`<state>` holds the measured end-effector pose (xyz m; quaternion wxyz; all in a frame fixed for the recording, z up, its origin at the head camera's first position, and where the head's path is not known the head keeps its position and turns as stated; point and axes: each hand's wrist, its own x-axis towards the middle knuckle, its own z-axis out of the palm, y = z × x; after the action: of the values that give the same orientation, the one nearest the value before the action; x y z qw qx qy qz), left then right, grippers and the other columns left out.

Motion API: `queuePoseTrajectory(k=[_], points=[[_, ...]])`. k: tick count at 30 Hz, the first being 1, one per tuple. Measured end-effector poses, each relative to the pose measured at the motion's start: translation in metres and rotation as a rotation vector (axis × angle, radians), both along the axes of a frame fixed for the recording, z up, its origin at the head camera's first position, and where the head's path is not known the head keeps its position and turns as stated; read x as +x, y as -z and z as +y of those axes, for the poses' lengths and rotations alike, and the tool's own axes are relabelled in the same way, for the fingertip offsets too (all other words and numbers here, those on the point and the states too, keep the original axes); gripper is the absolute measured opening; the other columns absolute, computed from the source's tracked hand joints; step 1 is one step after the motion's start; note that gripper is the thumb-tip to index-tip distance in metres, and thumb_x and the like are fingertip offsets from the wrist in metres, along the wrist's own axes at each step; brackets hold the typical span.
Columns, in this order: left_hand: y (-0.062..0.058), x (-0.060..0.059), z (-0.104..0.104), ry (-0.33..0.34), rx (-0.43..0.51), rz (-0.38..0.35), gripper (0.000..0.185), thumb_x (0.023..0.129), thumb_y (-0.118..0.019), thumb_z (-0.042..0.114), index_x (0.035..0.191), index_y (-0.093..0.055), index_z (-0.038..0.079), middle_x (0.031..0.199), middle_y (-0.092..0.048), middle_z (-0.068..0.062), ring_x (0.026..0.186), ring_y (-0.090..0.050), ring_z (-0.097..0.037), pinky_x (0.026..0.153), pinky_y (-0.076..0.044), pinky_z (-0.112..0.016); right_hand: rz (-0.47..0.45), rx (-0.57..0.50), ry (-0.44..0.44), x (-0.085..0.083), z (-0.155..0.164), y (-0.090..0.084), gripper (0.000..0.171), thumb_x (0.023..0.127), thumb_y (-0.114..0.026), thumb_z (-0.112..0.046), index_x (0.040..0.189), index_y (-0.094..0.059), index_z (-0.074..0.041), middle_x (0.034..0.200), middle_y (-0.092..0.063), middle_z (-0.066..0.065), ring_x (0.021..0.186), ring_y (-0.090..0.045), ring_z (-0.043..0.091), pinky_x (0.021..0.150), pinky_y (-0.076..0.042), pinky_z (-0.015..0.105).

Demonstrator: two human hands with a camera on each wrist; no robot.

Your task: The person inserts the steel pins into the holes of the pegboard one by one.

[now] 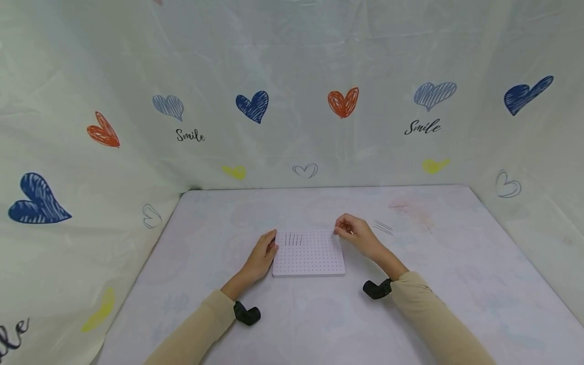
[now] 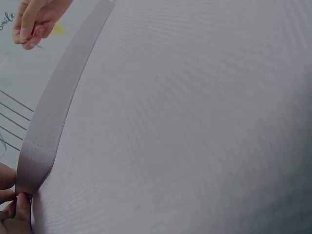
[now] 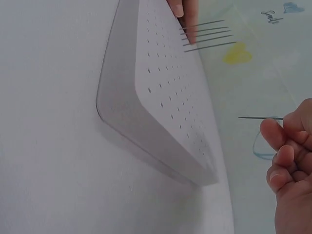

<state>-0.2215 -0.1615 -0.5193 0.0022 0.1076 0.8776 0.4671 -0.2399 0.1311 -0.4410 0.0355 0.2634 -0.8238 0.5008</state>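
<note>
A white pegboard with rows of small holes lies on the table. Several thin dark metal needles stand in its far left holes. My left hand grips the board's left edge; in the left wrist view its fingers are at the board's corner. Above the far right corner, my right hand pinches one needle between thumb and forefinger. That needle points out sideways past the fingertips in the right wrist view, apart from the board.
Several loose needles lie side by side on the white table, just right of the right hand. A white curtain printed with hearts hangs behind and beside the table. Each wrist carries a black camera mount.
</note>
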Motion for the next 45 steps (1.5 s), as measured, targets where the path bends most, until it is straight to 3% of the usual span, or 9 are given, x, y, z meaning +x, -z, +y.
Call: queuePoseTrajectory(k=[12, 19, 22, 26, 37, 45], points=[[-0.003, 0.002, 0.000, -0.001, 0.002, 0.000, 0.052, 0.106, -0.047, 0.007, 0.152, -0.029, -0.007, 0.155, -0.032, -0.024, 0.143, -0.032, -0.035, 0.116, -0.030, -0.046, -0.004, -0.004, -0.090, -0.002, -0.030, 0.005, 0.004, 0.093, -0.061, 0.011, 0.092, -0.057, 0.011, 0.081, -0.062, 0.019, 0.071, -0.045, 0.019, 0.060, -0.036, 0.021], [-0.003, 0.002, -0.001, -0.005, 0.000, 0.000, 0.052, 0.106, -0.047, 0.007, 0.152, -0.030, -0.006, 0.155, -0.032, -0.023, 0.143, -0.032, -0.035, 0.116, -0.030, -0.046, 0.015, -0.010, -0.090, -0.022, -0.043, 0.042, 0.004, 0.093, -0.062, 0.009, 0.096, -0.060, 0.007, 0.078, -0.057, 0.011, 0.071, -0.044, 0.016, 0.059, -0.034, 0.019], [-0.002, 0.002, 0.000, -0.003, 0.002, -0.007, 0.052, 0.106, -0.047, 0.008, 0.153, -0.029, -0.006, 0.155, -0.032, -0.023, 0.144, -0.032, -0.034, 0.116, -0.030, -0.045, 0.035, -0.015, -0.086, -0.023, -0.047, 0.048, 0.005, 0.093, -0.064, 0.006, 0.094, -0.061, 0.002, 0.076, -0.054, 0.004, 0.070, -0.044, 0.012, 0.058, -0.034, 0.019], [-0.003, 0.002, 0.000, 0.003, 0.008, -0.012, 0.052, 0.106, -0.046, 0.008, 0.153, -0.029, -0.006, 0.155, -0.031, -0.024, 0.144, -0.032, -0.035, 0.116, -0.029, -0.046, 0.033, -0.012, -0.080, -0.023, -0.050, 0.049, 0.006, 0.094, -0.066, 0.002, 0.094, -0.061, -0.003, 0.075, -0.050, -0.002, 0.069, -0.044, 0.010, 0.058, -0.035, 0.020], [-0.004, 0.002, 0.000, 0.001, 0.007, -0.006, 0.052, 0.106, -0.046, 0.007, 0.153, -0.029, -0.006, 0.155, -0.032, -0.024, 0.144, -0.031, -0.035, 0.116, -0.029, -0.046, 0.062, 0.004, -0.093, -0.023, -0.055, 0.053, 0.006, 0.094, -0.065, 0.003, 0.094, -0.061, -0.002, 0.075, -0.050, -0.002, 0.067, -0.043, 0.009, 0.057, -0.035, 0.019], [-0.003, 0.002, 0.000, -0.001, 0.002, -0.008, 0.052, 0.106, -0.046, 0.007, 0.153, -0.029, -0.006, 0.155, -0.031, -0.023, 0.144, -0.031, -0.035, 0.116, -0.029, -0.046, 0.029, 0.027, -0.093, -0.023, -0.056, 0.055, 0.007, 0.095, -0.064, 0.001, 0.094, -0.060, -0.006, 0.075, -0.049, -0.003, 0.068, -0.044, 0.011, 0.058, -0.035, 0.020]])
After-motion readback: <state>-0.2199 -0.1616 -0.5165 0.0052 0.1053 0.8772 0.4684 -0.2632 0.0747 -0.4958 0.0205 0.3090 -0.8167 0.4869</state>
